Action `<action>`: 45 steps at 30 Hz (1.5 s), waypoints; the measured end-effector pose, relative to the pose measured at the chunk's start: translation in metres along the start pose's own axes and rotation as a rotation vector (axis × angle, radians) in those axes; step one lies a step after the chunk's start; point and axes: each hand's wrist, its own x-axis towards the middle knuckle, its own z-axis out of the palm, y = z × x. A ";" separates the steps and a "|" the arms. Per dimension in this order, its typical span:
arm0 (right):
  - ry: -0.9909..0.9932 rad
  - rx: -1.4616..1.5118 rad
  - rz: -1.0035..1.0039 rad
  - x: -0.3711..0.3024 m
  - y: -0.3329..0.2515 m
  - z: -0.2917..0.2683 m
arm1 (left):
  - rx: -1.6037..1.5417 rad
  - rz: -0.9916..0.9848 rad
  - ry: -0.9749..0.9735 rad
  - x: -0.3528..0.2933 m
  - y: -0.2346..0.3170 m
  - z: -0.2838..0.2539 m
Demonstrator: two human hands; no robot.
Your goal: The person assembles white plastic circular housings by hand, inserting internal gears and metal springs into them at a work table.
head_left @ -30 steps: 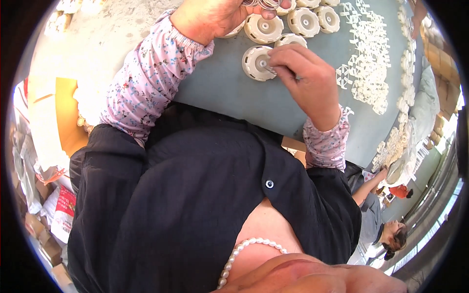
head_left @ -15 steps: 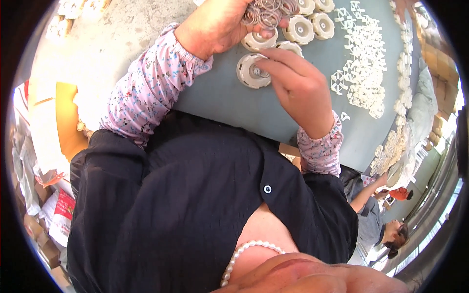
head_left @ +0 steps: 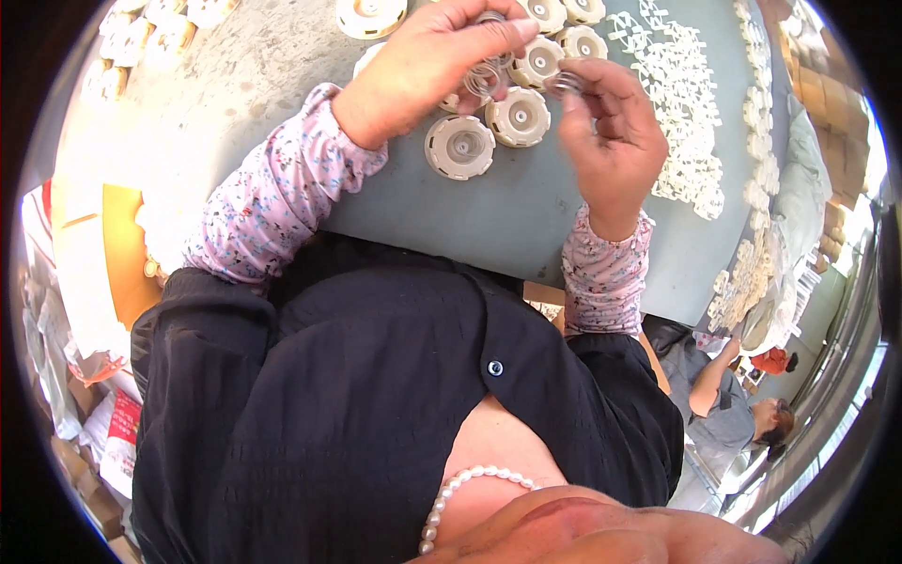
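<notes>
The left hand (head_left: pixel 446 56) is curled around a loose clump of wire coils (head_left: pixel 485 79), thumb bent over the top and fingers beneath. The right hand (head_left: pixel 615 122), close by on the other side, pinches coil wire (head_left: pixel 567 85) between thumb and fingertips; blur there makes it hard to say whether this is one coil or a few caught together. Both hands are raised over the grey worktop (head_left: pixel 404 197), well in from its near edge.

The nearest cap (head_left: pixel 460 148), cream and round, lies flat on the worktop below the left hand, and a coil seems to sit in its well. The second cap (head_left: pixel 519 117) lies just beside it, to the right and a little farther off, with its small hub showing. More caps cluster beyond, partly hidden by the hands. A pile of white clips (head_left: pixel 691 113) spreads to the right of the right hand.

The step in hand looks like singling out coils from the clump. The next move calls for a light pinch, a coil free of its neighbours, and a level approach over an unfilled hub.
</notes>
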 end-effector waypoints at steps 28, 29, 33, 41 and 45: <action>-0.134 -0.225 -0.156 0.005 0.006 -0.010 | -0.109 -0.105 -0.368 -0.011 0.005 0.004; -0.137 -0.171 -0.104 0.006 0.004 -0.011 | -0.118 -0.088 -0.332 -0.010 0.004 0.006; -0.129 -0.315 -0.234 0.011 0.003 -0.012 | 0.000 0.099 -0.255 -0.005 -0.015 0.004; 0.032 -0.688 -0.585 0.010 0.009 -0.005 | -0.056 -0.331 -0.128 -0.007 0.011 0.003; 0.009 -0.419 -0.482 0.017 0.002 0.000 | 0.054 -0.075 -0.162 -0.002 -0.005 -0.005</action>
